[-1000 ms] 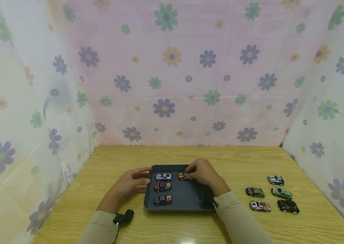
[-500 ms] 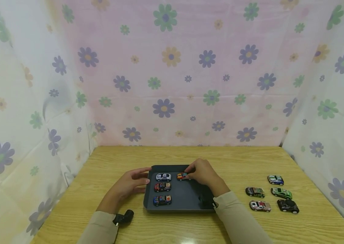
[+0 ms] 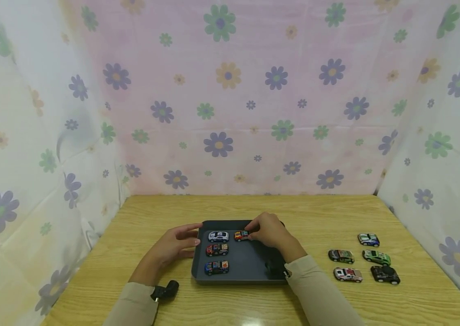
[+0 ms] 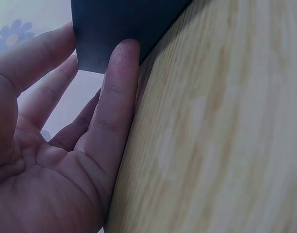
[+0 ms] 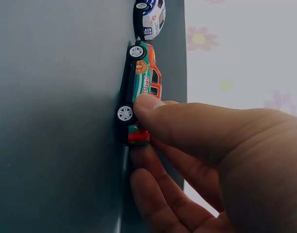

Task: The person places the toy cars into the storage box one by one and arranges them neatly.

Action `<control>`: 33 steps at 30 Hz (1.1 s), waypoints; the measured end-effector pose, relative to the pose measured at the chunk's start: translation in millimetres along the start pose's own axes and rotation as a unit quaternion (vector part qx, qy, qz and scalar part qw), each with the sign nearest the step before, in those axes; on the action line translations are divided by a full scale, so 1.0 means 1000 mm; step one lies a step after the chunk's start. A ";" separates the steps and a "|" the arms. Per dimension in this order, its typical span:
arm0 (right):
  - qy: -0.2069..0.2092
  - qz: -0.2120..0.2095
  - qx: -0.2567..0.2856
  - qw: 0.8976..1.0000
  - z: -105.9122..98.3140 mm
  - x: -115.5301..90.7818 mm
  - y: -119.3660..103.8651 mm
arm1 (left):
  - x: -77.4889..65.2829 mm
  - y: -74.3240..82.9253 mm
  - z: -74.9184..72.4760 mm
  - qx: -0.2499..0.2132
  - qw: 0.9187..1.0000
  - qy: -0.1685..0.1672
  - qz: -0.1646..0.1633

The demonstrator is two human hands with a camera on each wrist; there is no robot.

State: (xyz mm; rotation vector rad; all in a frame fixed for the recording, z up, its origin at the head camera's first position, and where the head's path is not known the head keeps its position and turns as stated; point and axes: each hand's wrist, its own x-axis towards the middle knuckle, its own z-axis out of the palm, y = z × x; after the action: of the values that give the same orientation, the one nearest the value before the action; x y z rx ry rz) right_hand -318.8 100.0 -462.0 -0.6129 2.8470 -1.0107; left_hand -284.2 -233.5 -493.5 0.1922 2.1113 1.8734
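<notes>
In the head view my right hand [image 3: 269,232] pinches a red, green and orange toy car [image 3: 241,235] by its rear end. The car is on the dark grey tray [image 3: 250,276], near its far wall. In the right wrist view my thumb [image 5: 153,104] lies against the side of this car [image 5: 143,82], whose front points toward a white toy car [image 5: 150,19]. My left hand [image 3: 172,246] touches the tray's left side with fairly straight fingers. Up close, in the left wrist view, the fingertips [image 4: 124,51] rest against the tray's outer wall [image 4: 109,29].
Along the tray's left side stand a white car [image 3: 218,236], a red-black car [image 3: 217,249] and a blue car [image 3: 216,267]. Several more toy cars, among them a green one [image 3: 376,257] and a black one [image 3: 384,275], stand on the wooden table [image 3: 327,303] to the right.
My right hand has slid the red, green and orange car a little to the left, toward the white car. The left hand stays at the tray's side.
</notes>
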 end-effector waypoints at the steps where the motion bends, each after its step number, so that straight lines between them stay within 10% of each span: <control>1: 0.000 -0.001 -0.001 1.000 0.000 0.000 0.000 | 0.000 0.000 0.000 0.000 1.000 -0.001 0.000; 33: -0.002 -0.006 0.007 1.000 -0.006 0.000 0.001 | 0.003 -0.001 -0.001 0.001 1.000 0.005 -0.014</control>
State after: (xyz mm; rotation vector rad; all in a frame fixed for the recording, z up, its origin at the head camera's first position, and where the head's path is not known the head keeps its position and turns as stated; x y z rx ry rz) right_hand -320.1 103.8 -457.8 -0.6311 2.8333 -1.0283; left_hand -287.8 -233.9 -494.6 0.1544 2.1108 1.8613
